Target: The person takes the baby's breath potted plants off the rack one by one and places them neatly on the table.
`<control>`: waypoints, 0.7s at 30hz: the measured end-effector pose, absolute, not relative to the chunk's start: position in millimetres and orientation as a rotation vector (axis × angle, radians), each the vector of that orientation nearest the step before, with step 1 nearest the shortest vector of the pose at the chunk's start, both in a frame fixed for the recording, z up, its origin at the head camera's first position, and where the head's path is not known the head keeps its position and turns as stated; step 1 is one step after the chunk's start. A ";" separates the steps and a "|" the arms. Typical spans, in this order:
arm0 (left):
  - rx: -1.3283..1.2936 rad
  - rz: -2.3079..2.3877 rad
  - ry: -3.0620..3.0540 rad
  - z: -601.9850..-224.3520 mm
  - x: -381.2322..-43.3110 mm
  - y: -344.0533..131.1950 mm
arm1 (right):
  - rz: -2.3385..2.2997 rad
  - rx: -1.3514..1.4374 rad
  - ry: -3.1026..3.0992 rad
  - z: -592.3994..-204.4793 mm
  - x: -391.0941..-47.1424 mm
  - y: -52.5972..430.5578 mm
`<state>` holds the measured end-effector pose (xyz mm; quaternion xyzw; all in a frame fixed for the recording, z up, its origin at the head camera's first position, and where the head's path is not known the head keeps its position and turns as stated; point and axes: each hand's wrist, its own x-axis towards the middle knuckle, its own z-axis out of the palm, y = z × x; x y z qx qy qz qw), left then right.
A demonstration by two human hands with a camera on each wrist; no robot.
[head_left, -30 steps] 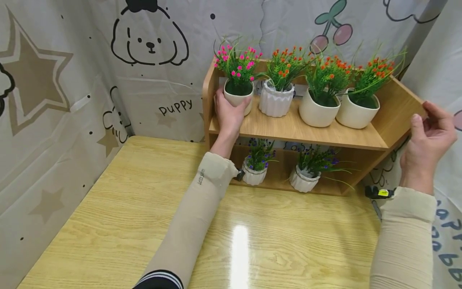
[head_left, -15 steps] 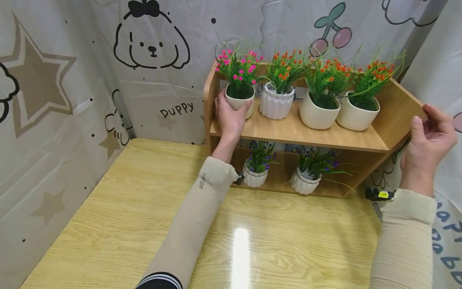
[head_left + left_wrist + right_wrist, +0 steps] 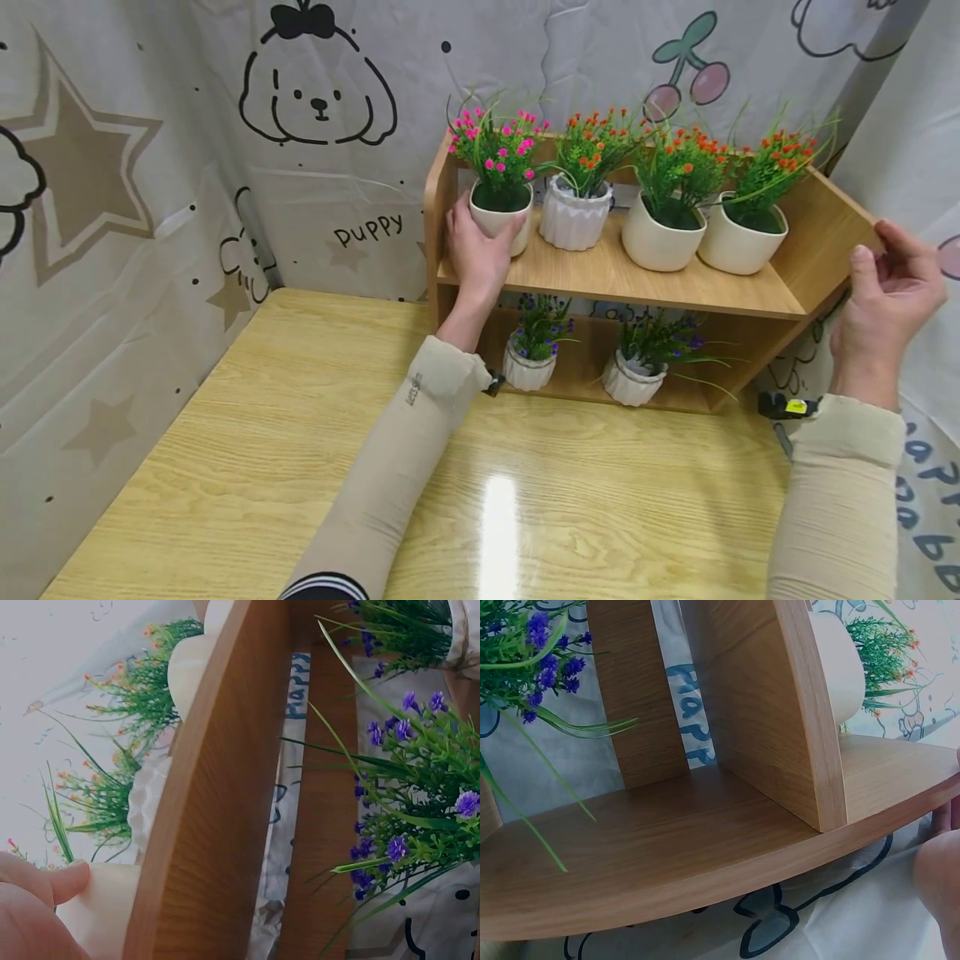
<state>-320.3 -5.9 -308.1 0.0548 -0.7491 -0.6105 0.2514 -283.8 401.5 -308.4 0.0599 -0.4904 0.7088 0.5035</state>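
Note:
My left hand [image 3: 480,254] grips a cream pot [image 3: 492,220] of artificial pink flowers [image 3: 501,150] at the left end of the upper board [image 3: 592,268] of a two-tier wooden shelf. In the left wrist view the thumb [image 3: 71,881] lies against this pot [image 3: 105,904]; its far side is hidden. At the shelf's other end, my right hand [image 3: 896,283] holds the front edge of the right side panel [image 3: 825,221] between curled fingers and thumb. Only a little of that hand [image 3: 939,874] shows in the right wrist view, at the panel's edge.
Orange-flowered plants stand along the upper board in a ribbed white pot [image 3: 576,215] and two cream pots, one [image 3: 663,242] beside the other [image 3: 745,240]. Two purple-flowered pots, left [image 3: 529,369] and right [image 3: 633,382], stand below. Printed curtains surround the wooden table [image 3: 300,400].
The head view has tipped slightly, so everything sits a little lower. The pink-flower pot has come slightly toward the board's front with my left hand. My right hand stays at the panel.

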 end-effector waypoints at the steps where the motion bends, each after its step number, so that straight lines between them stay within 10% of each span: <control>1: 0.145 -1.663 -2.041 -307.5 -318.5 -6.0 | 1.709 0.144 -1.187 -308.6 -284.0 402.1; 21: -0.107 -1.728 -1.982 -303.3 -259.2 -20.5 | 1.739 0.128 -1.178 -308.0 -281.4 403.6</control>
